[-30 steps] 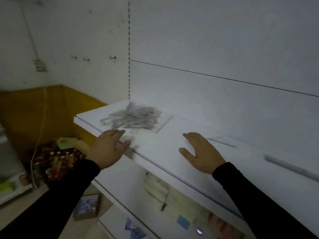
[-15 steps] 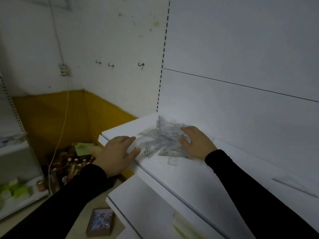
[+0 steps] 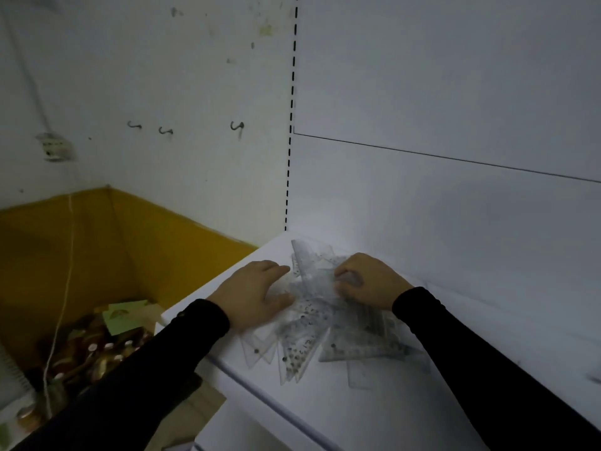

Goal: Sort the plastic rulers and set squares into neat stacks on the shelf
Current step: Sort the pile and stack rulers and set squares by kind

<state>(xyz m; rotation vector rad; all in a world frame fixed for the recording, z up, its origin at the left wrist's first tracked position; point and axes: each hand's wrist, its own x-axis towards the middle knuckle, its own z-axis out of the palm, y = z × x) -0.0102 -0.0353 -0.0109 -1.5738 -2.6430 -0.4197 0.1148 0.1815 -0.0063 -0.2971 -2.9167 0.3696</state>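
A loose heap of clear plastic rulers and set squares [image 3: 312,333] lies on the white shelf [image 3: 374,408] near its left end, by the back panel. My left hand [image 3: 252,292] rests on the heap's left side, fingers spread and touching the plastic. My right hand [image 3: 367,279] is on the heap's far right part, its fingers curled round the edge of some clear pieces. One ruler [image 3: 304,255] sticks out toward the back corner. Both sleeves are black.
The white back panel [image 3: 455,196] rises right behind the heap. Left of the shelf end, a drop to the floor holds bottles and green cards [image 3: 107,340] against a yellow wall. A lower white shelf [image 3: 260,431] juts out below.
The view has closed in on the heap. My right hand came from the bare shelf to the heap and curled onto pieces; my left hand slid from the shelf edge onto the heap.
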